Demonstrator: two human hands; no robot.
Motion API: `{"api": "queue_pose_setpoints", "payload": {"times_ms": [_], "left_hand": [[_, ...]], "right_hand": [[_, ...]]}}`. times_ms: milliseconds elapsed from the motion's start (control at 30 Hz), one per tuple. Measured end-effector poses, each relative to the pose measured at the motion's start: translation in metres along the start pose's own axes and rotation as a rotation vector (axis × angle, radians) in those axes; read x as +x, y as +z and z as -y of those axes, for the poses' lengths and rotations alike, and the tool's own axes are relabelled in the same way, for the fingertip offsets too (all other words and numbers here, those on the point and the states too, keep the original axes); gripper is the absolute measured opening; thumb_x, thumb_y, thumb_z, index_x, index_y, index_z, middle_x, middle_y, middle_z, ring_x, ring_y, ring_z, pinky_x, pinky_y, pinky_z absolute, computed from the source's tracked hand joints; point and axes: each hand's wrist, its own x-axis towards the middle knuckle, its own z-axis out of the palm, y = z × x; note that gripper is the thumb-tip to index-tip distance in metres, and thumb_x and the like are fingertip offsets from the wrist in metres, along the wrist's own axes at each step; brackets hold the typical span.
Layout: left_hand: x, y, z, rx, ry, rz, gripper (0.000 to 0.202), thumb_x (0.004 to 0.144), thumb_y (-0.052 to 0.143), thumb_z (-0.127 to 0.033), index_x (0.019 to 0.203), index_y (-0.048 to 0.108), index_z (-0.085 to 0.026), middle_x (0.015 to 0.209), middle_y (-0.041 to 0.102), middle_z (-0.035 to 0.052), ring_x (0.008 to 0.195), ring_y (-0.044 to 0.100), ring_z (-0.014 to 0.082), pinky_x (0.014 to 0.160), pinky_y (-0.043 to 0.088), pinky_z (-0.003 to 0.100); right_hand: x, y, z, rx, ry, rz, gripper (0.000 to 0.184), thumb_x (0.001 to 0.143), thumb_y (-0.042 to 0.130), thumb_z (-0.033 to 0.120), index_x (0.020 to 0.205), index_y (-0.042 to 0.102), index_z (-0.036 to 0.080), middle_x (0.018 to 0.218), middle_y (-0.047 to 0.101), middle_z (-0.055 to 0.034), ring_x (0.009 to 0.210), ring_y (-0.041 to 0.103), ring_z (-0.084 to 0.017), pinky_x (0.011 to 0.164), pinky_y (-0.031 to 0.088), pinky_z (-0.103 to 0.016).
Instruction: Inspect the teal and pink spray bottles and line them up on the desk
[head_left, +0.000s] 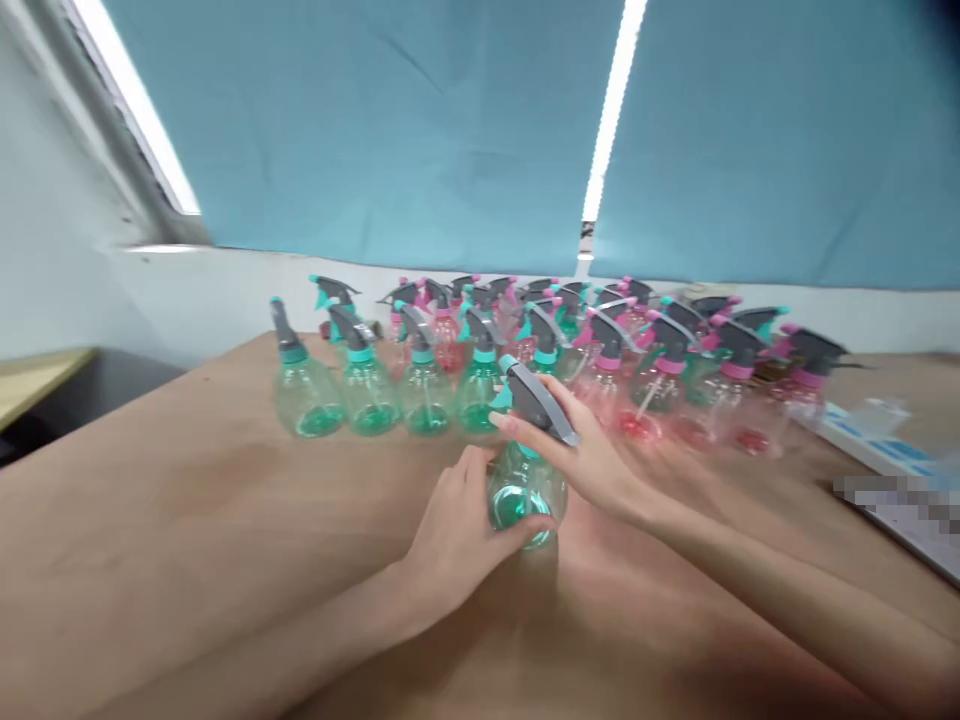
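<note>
On the broad brown wooden table [187, 520] I saw rows of clear green and pink plastic spray bottles [450, 370]. Just before them stood one green-tinted bottle [521, 495], my left hand [457, 535] wrapped round its body, my right hand [592, 450] gripping its grey trigger head [536, 400].

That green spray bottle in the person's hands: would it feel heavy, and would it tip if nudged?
Probably light: the green spray bottle looks see-through and empty. Its wide round body should stand steadily on the table, though the grey trigger head on top might make it topple if pushed high. The smooth plastic under the left hand may be slippery.
</note>
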Motion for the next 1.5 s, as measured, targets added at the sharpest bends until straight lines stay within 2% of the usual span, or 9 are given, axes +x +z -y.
{"api": "queue_pose_setpoints", "payload": {"times_ms": [133, 233, 333, 467, 633, 733, 800, 1167, 1500], "left_hand": [[0.022, 0.029, -0.012, -0.028, 0.054, 0.061, 0.064, 0.079, 0.069, -0.065, 0.12, 0.046, -0.021, 0.118, 0.06, 0.0118, 0.109, 0.058, 0.0359, 0.087, 0.048, 0.053], [0.032, 0.041, -0.015, -0.014, 0.127, 0.083, 0.07, 0.08, 0.065, -0.07, 0.125, 0.043, -0.022, 0.12, 0.059, 0.0123, 0.11, 0.057, 0.0363, 0.089, 0.046, 0.053], [0.038, 0.044, -0.008, -0.002, 0.257, 0.136, 0.073, 0.085, 0.057, -0.07, 0.137, 0.034, -0.023, 0.131, 0.054, 0.0135, 0.119, 0.052, 0.036, 0.095, 0.043, 0.053], [0.04, 0.038, 0.013, -0.006, 0.385, 0.23, 0.068, 0.096, 0.045, -0.062, 0.148, 0.02, -0.027, 0.144, 0.044, 0.0123, 0.129, 0.044, 0.0327, 0.103, 0.039, 0.05], [0.041, 0.027, 0.032, 0.109, 0.32, 0.345, 0.065, 0.095, 0.051, -0.057, 0.145, 0.031, -0.022, 0.141, 0.047, 0.014, 0.127, 0.046, 0.0333, 0.103, 0.04, 0.05], [0.041, 0.025, 0.034, 0.227, 0.311, 0.419, 0.063, 0.091, 0.059, -0.049, 0.142, 0.038, -0.018, 0.142, 0.047, 0.0162, 0.13, 0.043, 0.0351, 0.105, 0.037, 0.054], [0.041, 0.026, 0.033, 0.271, 0.331, 0.44, 0.063, 0.091, 0.061, -0.046, 0.142, 0.04, -0.016, 0.145, 0.045, 0.018, 0.133, 0.041, 0.0359, 0.106, 0.035, 0.055], [0.041, 0.029, 0.035, 0.314, 0.346, 0.452, 0.06, 0.094, 0.056, -0.045, 0.143, 0.041, -0.015, 0.147, 0.044, 0.0168, 0.135, 0.038, 0.0343, 0.107, 0.035, 0.054], [0.04, 0.03, 0.036, 0.303, 0.338, 0.456, 0.06, 0.095, 0.055, -0.045, 0.145, 0.04, -0.015, 0.149, 0.043, 0.0148, 0.138, 0.036, 0.0331, 0.11, 0.032, 0.051]], "right_hand": [[-0.003, -0.027, -0.013, 0.01, -0.024, -0.049, 0.025, 0.086, 0.064, 0.045, 0.089, 0.052, 0.022, 0.077, 0.047, 0.0038, 0.069, 0.046, -0.013, 0.065, 0.038, -0.029], [-0.002, -0.041, -0.022, 0.004, -0.03, -0.073, 0.015, 0.089, 0.06, 0.036, 0.094, 0.055, 0.023, 0.079, 0.048, 0.0035, 0.07, 0.045, -0.013, 0.065, 0.038, -0.029], [-0.002, -0.05, -0.028, 0.02, -0.045, -0.09, 0.009, 0.087, 0.057, 0.024, 0.095, 0.055, 0.023, 0.085, 0.054, 0.0017, 0.075, 0.049, -0.014, 0.069, 0.041, -0.029], [-0.001, -0.056, -0.031, 0.019, -0.038, -0.03, 0.011, 0.076, 0.048, 0.011, 0.078, 0.05, 0.022, 0.071, 0.044, 0.0043, 0.061, 0.039, -0.011, 0.056, 0.036, -0.025], [0.006, -0.058, -0.028, -0.007, -0.042, 0.045, 0.017, 0.071, 0.045, 0.011, 0.08, 0.055, 0.022, 0.065, 0.035, 0.0057, 0.054, 0.029, -0.01, 0.048, 0.028, -0.024], [0.011, -0.06, -0.026, -0.03, -0.056, 0.049, 0.026, 0.07, 0.045, 0.011, 0.089, 0.059, 0.022, 0.067, 0.042, 0.0051, 0.053, 0.033, -0.01, 0.05, 0.031, -0.024], [0.013, -0.061, -0.026, -0.028, -0.068, 0.062, 0.023, 0.069, 0.045, 0.01, 0.084, 0.056, 0.022, 0.068, 0.046, 0.0045, 0.052, 0.035, -0.009, 0.049, 0.032, -0.024], [0.007, -0.068, -0.035, -0.027, -0.032, 0.084, 0.015, 0.071, 0.043, 0.011, 0.076, 0.05, 0.024, 0.063, 0.038, 0.0061, 0.049, 0.029, -0.01, 0.047, 0.028, -0.025], [0.009, -0.067, -0.028, -0.012, -0.029, 0.062, 0.025, 0.068, 0.044, 0.005, 0.061, 0.028, 0.022, 0.058, 0.029, 0.007, 0.048, 0.027, -0.007, 0.042, 0.025, -0.021]]}}
